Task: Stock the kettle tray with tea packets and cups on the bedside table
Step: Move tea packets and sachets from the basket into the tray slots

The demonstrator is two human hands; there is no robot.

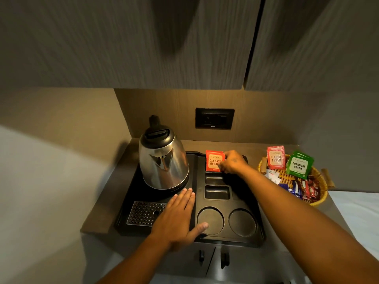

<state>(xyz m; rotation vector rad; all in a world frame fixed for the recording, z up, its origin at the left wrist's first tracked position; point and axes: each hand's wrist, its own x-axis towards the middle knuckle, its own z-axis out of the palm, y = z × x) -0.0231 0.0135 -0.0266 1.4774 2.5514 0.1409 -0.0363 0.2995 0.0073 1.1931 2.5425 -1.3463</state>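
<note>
1. On the bedside table (pixel 98 214), a brown wood-grain top, sits a black moulded plastic kettle tray (pixel 256 234) with raised edges.
2. At the tray's far left stands a domed stainless-steel kettle (pixel 164 160) with a black lid and handle; near it lies a perforated metal drip grate (pixel 143 214).
3. The tray's right half holds rectangular slots in a row from far to near, then two round cup wells (pixel 242 221) side by side at the near edge.
4. The right hand (pixel 233 161) reaches to the farthest slot, fingertips pinched on the right edge of a red square "Classic Assam" tea packet (pixel 213 162) that stands upright in that slot.
5. The left hand (pixel 178 218) lies flat on the tray's middle, fingers extended and close together, thumb spread aside at the rim of the left well, holding nothing.
6. Right of the tray, apart from it, a woven wicker basket (pixel 320 199) holds another red Assam packet (pixel 275 157), a green "Premium Green" packet (pixel 299 165) and small glossy sachets (pixel 303 189).
7. A black wall socket (pixel 214 118) is set in the far panel.
</note>
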